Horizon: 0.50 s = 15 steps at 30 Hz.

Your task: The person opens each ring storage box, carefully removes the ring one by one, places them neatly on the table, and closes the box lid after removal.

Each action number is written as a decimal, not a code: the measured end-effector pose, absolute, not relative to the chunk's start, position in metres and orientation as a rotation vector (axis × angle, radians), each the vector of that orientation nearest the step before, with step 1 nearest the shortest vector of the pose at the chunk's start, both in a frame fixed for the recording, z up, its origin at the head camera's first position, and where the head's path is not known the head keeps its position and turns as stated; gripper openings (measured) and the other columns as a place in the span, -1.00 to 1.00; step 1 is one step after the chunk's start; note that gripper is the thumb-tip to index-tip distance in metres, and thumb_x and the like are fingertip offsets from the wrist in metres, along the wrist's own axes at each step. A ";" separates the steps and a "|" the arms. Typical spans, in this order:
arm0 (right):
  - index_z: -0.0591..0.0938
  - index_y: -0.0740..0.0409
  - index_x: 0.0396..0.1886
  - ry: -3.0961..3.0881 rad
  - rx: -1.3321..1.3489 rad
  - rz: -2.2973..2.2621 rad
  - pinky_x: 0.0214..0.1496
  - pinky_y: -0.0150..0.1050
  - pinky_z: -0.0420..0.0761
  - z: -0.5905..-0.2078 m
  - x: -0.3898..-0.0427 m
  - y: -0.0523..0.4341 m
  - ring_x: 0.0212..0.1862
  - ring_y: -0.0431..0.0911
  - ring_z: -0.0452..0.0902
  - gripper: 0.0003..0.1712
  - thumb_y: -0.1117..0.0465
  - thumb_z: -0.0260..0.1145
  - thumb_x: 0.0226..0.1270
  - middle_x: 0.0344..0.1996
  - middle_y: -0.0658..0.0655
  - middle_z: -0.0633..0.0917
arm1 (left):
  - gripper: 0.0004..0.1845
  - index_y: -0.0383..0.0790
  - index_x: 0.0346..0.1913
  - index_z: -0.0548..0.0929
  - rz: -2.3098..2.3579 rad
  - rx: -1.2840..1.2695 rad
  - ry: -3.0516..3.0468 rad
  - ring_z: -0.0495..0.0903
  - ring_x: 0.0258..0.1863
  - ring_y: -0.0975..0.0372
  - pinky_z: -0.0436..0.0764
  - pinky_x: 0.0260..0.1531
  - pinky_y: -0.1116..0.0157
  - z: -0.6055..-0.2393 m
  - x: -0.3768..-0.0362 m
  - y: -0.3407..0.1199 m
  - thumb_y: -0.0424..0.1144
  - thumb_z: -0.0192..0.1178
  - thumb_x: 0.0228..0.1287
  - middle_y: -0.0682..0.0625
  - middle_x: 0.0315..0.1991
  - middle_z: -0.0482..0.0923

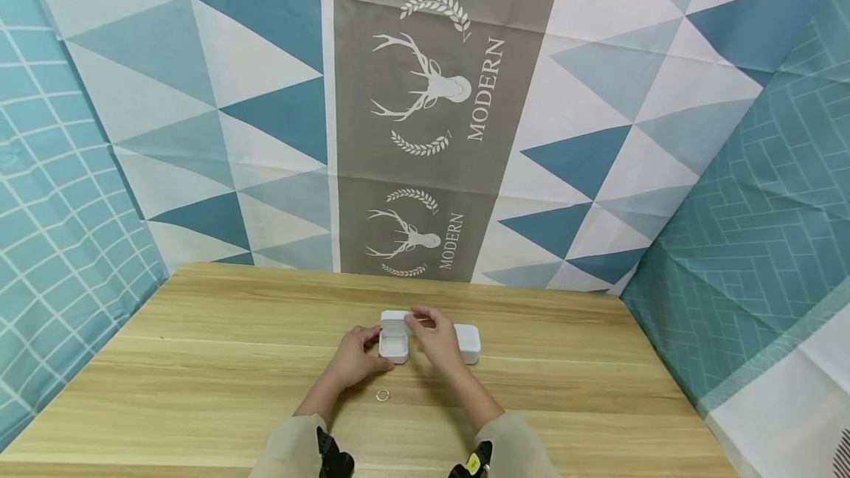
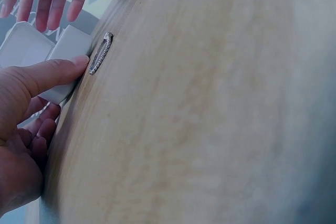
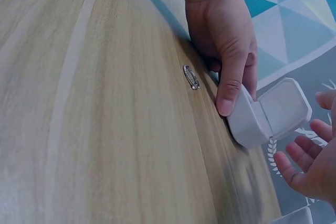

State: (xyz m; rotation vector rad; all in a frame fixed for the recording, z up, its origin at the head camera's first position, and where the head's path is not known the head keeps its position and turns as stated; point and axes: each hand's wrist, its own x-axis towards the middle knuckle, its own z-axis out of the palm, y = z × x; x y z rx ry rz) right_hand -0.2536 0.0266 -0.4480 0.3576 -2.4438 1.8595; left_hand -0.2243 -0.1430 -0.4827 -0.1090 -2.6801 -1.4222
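Head view: your worktop [image 1: 199, 360] carries everything. Your left hand [image 1: 353, 361] grips the open white box [image 1: 395, 358], thumb on one side, fingers curled round; your right hand [image 1: 437, 341] has loosely spread fingers, holding nothing, near the raised lid [image 1: 394, 324]. The second white box [image 1: 468, 342] looks closed. The ring [image 2: 102, 53] lies on the worktop, near side of the open box. Looks partway: opening done; ring not in the box, lid not down. Head shows the second box whole; right wrist, only an edge. Wrist views show the fingers-to-lid gap and the ring's studded band; head doesn't.
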 end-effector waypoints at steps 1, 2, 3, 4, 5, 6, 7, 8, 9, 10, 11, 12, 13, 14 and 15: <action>0.58 0.29 0.04 -2.441 0.357 1.868 -0.31 -0.43 0.56 -0.448 -0.254 0.026 -0.15 -0.10 0.56 -0.52 0.05 0.29 0.25 -0.12 0.21 0.68 | -0.24 -0.41 0.13 0.52 -1.419 -0.114 -2.681 0.48 -0.07 0.05 0.45 0.03 0.01 -0.483 -0.224 -0.143 -0.25 0.53 -0.26 -0.15 -0.12 0.53; 0.58 0.29 0.04 -2.440 0.356 1.870 -0.32 -0.43 0.56 -0.449 -0.255 0.026 -0.16 -0.11 0.56 -0.52 0.04 0.29 0.25 -0.13 0.21 0.68 | -0.24 -0.40 0.13 0.52 -1.422 -0.112 -2.680 0.48 -0.07 0.05 0.46 0.03 0.02 -0.482 -0.224 -0.143 -0.25 0.53 -0.26 -0.15 -0.12 0.53; 0.58 0.28 0.04 -2.441 0.356 1.870 -0.33 -0.42 0.56 -0.449 -0.255 0.025 -0.17 -0.12 0.56 -0.51 0.03 0.29 0.24 -0.14 0.21 0.68 | -0.25 -0.40 0.14 0.52 -1.421 -0.114 -2.680 0.48 -0.07 0.06 0.46 0.03 0.02 -0.482 -0.224 -0.142 -0.25 0.53 -0.25 -0.14 -0.12 0.53; 0.58 0.28 0.04 -2.443 0.352 1.873 -0.33 -0.41 0.56 -0.450 -0.256 0.025 -0.17 -0.13 0.55 -0.51 0.02 0.29 0.24 -0.15 0.20 0.68 | -0.25 -0.40 0.14 0.52 -1.422 -0.115 -2.680 0.48 -0.07 0.06 0.46 0.03 0.03 -0.482 -0.224 -0.142 -0.25 0.53 -0.25 -0.14 -0.12 0.53; 0.58 0.27 0.04 -2.446 0.346 1.878 -0.34 -0.41 0.56 -0.450 -0.256 0.024 -0.18 -0.14 0.55 -0.50 0.02 0.29 0.24 -0.16 0.20 0.69 | -0.24 -0.40 0.14 0.52 -1.424 -0.115 -2.679 0.48 -0.07 0.06 0.46 0.03 0.03 -0.482 -0.224 -0.142 -0.25 0.53 -0.25 -0.14 -0.12 0.53; 0.58 0.26 0.04 -2.451 0.338 1.884 -0.34 -0.40 0.57 -0.450 -0.256 0.024 -0.19 -0.15 0.54 -0.50 0.01 0.30 0.23 -0.17 0.19 0.69 | -0.25 -0.40 0.14 0.52 -1.426 -0.115 -2.677 0.48 -0.08 0.06 0.46 0.03 0.03 -0.482 -0.224 -0.142 -0.26 0.53 -0.25 -0.14 -0.12 0.53; 0.58 0.25 0.05 -2.455 0.331 1.889 -0.34 -0.39 0.57 -0.450 -0.257 0.023 -0.20 -0.17 0.54 -0.49 0.00 0.30 0.23 -0.18 0.18 0.69 | -0.25 -0.40 0.14 0.52 -1.427 -0.116 -2.676 0.48 -0.08 0.06 0.46 0.03 0.03 -0.482 -0.224 -0.142 -0.25 0.53 -0.25 -0.14 -0.12 0.53; 0.58 0.25 0.05 -2.456 0.329 1.893 -0.34 -0.38 0.58 -0.450 -0.257 0.023 -0.21 -0.18 0.53 -0.49 -0.01 0.30 0.23 -0.18 0.17 0.69 | -0.25 -0.40 0.14 0.52 -1.430 -0.114 -2.675 0.48 -0.07 0.07 0.46 0.03 0.03 -0.482 -0.224 -0.142 -0.26 0.53 -0.25 -0.14 -0.12 0.53; 0.58 0.25 0.05 -2.456 0.325 1.902 -0.35 -0.37 0.58 -0.450 -0.257 0.023 -0.22 -0.19 0.53 -0.49 -0.01 0.30 0.23 -0.19 0.17 0.69 | -0.25 -0.39 0.14 0.52 -1.431 -0.112 -2.675 0.48 -0.07 0.07 0.46 0.03 0.03 -0.482 -0.224 -0.142 -0.25 0.52 -0.25 -0.14 -0.12 0.53; 0.58 0.25 0.05 -2.455 0.326 1.904 -0.36 -0.35 0.59 -0.450 -0.257 0.022 -0.22 -0.20 0.52 -0.49 -0.01 0.30 0.23 -0.19 0.17 0.69 | -0.25 -0.39 0.14 0.52 -1.429 -0.112 -2.677 0.48 -0.07 0.07 0.46 0.04 0.03 -0.482 -0.224 -0.142 -0.25 0.52 -0.25 -0.14 -0.12 0.53; 0.58 0.25 0.05 -2.455 0.324 1.908 -0.36 -0.34 0.59 -0.450 -0.257 0.022 -0.23 -0.20 0.52 -0.49 -0.01 0.30 0.23 -0.19 0.16 0.69 | -0.25 -0.39 0.14 0.52 -1.429 -0.111 -2.678 0.48 -0.07 0.07 0.46 0.04 0.03 -0.482 -0.224 -0.142 -0.25 0.52 -0.24 -0.14 -0.12 0.53; 0.58 0.25 0.05 -2.452 0.325 1.912 -0.36 -0.33 0.59 -0.451 -0.257 0.022 -0.23 -0.20 0.52 -0.49 -0.01 0.30 0.23 -0.19 0.16 0.69 | -0.25 -0.39 0.14 0.52 -1.432 -0.112 -2.678 0.48 -0.06 0.07 0.46 0.04 0.03 -0.481 -0.224 -0.142 -0.24 0.52 -0.24 -0.14 -0.11 0.53; 0.58 0.26 0.05 -2.449 0.328 1.915 -0.35 -0.31 0.60 -0.451 -0.257 0.022 -0.22 -0.19 0.52 -0.49 0.00 0.30 0.22 -0.19 0.17 0.69 | -0.25 -0.39 0.14 0.52 -1.427 -0.117 -2.678 0.48 -0.07 0.06 0.46 0.04 0.03 -0.481 -0.224 -0.143 -0.24 0.52 -0.24 -0.14 -0.11 0.53; 0.58 0.26 0.04 -2.444 0.333 1.916 -0.35 -0.31 0.60 -0.452 -0.258 0.021 -0.21 -0.18 0.53 -0.49 0.00 0.30 0.22 -0.18 0.18 0.69 | -0.25 -0.39 0.14 0.52 -1.429 -0.116 -2.678 0.48 -0.06 0.06 0.46 0.04 0.03 -0.481 -0.224 -0.143 -0.24 0.52 -0.24 -0.14 -0.11 0.53; 0.58 0.26 0.04 -2.444 0.333 1.917 -0.33 -0.32 0.59 -0.452 -0.258 0.021 -0.20 -0.17 0.53 -0.49 0.00 0.31 0.22 -0.17 0.18 0.68 | -0.25 -0.39 0.14 0.52 -1.427 -0.116 -2.678 0.48 -0.06 0.06 0.46 0.04 0.02 -0.481 -0.223 -0.143 -0.24 0.52 -0.24 -0.14 -0.11 0.53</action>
